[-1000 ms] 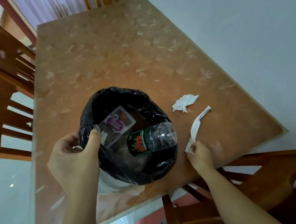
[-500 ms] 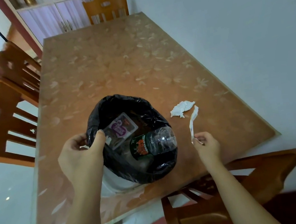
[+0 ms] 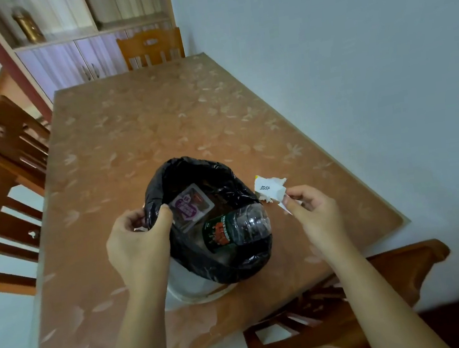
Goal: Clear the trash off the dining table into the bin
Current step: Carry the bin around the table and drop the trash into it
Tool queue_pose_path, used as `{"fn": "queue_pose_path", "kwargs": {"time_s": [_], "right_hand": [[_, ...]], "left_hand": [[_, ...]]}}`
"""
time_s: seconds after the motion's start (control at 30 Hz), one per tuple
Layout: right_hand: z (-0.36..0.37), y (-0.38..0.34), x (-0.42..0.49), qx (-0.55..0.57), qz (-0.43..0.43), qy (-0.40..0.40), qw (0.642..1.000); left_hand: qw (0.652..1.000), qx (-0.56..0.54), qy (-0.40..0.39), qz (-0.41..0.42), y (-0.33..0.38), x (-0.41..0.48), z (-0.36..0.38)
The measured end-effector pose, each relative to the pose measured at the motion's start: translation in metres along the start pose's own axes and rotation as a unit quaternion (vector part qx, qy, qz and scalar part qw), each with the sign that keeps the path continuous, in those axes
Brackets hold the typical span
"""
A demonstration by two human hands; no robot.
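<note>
Here, left hand [image 3: 137, 244] gripping bin liner [image 3: 201, 169], right hand [image 3: 315, 212] pinching paper strip [image 3: 269, 189], crumpled tissue [image 3: 279, 180] just behind.

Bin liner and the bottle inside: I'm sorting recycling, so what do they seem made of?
The bin liner looks like thin black plastic film: it is wrinkled, bunched and faintly shiny. The bottle is probably clear, glossy plastic: see-through, with bright highlights.

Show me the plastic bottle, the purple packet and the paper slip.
plastic bottle [image 3: 236, 228], head view, middle of its body.
purple packet [image 3: 190, 206], head view, its purple print.
paper slip [image 3: 273, 193], head view, its white face.
</note>
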State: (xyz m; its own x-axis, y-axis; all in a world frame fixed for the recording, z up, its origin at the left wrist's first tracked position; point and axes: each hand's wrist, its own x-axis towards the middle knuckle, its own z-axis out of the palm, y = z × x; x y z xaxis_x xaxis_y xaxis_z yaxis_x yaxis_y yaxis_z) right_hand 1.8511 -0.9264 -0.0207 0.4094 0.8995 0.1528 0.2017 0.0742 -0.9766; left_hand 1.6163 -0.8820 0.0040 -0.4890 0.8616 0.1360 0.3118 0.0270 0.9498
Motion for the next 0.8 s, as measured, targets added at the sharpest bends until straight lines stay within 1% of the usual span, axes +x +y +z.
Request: {"fn": "queue_pose_path", "kwargs": {"time_s": [0.17, 0.3, 0.47, 0.57, 0.8], "right_hand": [[0.011, -0.023, 0.008, 0.045, -0.024, -0.129, 0.990], [0.024, -0.033, 0.013, 0.059, -0.033, -0.171, 0.983], [0.042, -0.037, 0.018, 0.005, -0.041, -0.241, 0.970], [0.048, -0.036, 0.022, -0.049, -0.057, -0.272, 0.959], [0.060, -0.027, 0.028, -0.125, -0.047, -0.378, 0.916]], "left_hand": [[1.000, 0.013, -0.001, 0.005, 0.001, 0.003, 0.005], [1.000, -0.002, -0.002, -0.004, 0.000, 0.007, 0.005], [1.000, 0.012, -0.008, 0.012, 0.000, 0.007, 0.002], [1.000, 0.009, -0.001, -0.011, -0.002, 0.010, 0.000], [1.000, 0.018, 0.017, -0.014, -0.002, 0.014, -0.004]]}}
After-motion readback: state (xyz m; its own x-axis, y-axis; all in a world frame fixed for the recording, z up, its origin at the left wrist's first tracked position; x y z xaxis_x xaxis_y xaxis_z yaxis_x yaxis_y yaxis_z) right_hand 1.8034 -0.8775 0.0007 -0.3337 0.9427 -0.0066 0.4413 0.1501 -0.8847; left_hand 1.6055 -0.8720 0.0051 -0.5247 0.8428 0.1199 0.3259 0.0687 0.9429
